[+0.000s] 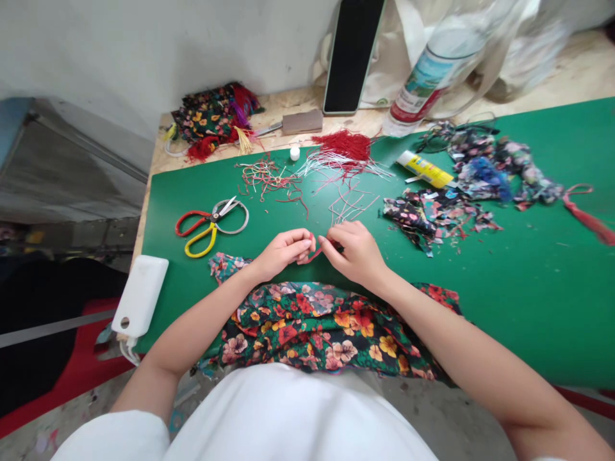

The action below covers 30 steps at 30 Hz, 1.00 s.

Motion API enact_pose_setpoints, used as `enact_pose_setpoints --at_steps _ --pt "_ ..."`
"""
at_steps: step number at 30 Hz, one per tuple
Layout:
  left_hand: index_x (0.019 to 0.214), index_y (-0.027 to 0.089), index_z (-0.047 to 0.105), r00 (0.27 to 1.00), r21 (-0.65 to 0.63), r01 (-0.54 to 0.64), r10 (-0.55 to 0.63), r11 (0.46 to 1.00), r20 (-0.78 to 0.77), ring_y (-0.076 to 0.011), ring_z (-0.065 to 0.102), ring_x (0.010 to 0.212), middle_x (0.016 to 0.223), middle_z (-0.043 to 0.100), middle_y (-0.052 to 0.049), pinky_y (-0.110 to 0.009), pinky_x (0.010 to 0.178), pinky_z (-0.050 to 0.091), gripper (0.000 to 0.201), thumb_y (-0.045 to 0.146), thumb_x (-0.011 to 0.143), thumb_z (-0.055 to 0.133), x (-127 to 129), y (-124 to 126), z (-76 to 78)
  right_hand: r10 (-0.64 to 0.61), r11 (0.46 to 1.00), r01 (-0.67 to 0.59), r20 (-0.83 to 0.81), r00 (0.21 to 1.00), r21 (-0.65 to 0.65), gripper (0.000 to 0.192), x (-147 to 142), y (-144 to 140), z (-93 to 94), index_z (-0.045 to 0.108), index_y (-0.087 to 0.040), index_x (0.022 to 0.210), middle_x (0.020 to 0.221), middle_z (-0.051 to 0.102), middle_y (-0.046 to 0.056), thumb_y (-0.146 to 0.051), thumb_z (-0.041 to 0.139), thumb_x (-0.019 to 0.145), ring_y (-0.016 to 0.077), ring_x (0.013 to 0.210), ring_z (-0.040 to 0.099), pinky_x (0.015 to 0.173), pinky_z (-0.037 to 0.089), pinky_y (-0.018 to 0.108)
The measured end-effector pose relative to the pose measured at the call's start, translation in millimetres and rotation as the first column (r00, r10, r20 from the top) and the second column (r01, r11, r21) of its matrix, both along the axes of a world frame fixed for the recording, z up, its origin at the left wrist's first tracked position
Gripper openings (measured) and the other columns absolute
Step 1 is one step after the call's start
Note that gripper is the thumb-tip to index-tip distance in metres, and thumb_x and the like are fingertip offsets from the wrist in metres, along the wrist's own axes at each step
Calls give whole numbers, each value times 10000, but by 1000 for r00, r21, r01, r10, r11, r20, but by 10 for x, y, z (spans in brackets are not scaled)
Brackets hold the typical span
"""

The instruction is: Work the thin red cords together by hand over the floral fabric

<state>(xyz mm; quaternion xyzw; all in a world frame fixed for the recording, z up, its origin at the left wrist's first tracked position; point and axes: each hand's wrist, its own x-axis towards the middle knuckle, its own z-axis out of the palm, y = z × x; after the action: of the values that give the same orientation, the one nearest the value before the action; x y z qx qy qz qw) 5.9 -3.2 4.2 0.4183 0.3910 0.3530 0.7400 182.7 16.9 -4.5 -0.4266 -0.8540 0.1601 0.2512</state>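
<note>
My left hand [284, 251] and my right hand [354, 251] meet over the green mat [504, 288], both pinching a short red cord [317, 250] between the fingertips. A floral cloth [327, 330] lies under my forearms at the mat's near edge. Loose red and white cords [346, 198] lie scattered just beyond my hands, with a bundle of red threads [343, 144] farther back.
Scissors [211, 224] with red and yellow handles lie to the left. A white power bank [140, 294] sits at the mat's left edge. Fabric scraps [432, 214], a yellow glue tube [425, 169], a bottle [432, 70] and a dark phone [353, 54] are at the back right.
</note>
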Motion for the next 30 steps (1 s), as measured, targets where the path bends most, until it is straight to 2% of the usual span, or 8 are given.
enact_pose_setpoints --at_steps 30 --pt "734 126 528 1000 -13 -9 9 1000 25 -45 365 496 532 406 56 -204 506 301 304 407 780 633 2 -1 -14 10 999 -11 16 1000 38 331 2 -7 -8 391 -201 578 544 508 -3 -256 436 901 139 583 436 625 282 290"
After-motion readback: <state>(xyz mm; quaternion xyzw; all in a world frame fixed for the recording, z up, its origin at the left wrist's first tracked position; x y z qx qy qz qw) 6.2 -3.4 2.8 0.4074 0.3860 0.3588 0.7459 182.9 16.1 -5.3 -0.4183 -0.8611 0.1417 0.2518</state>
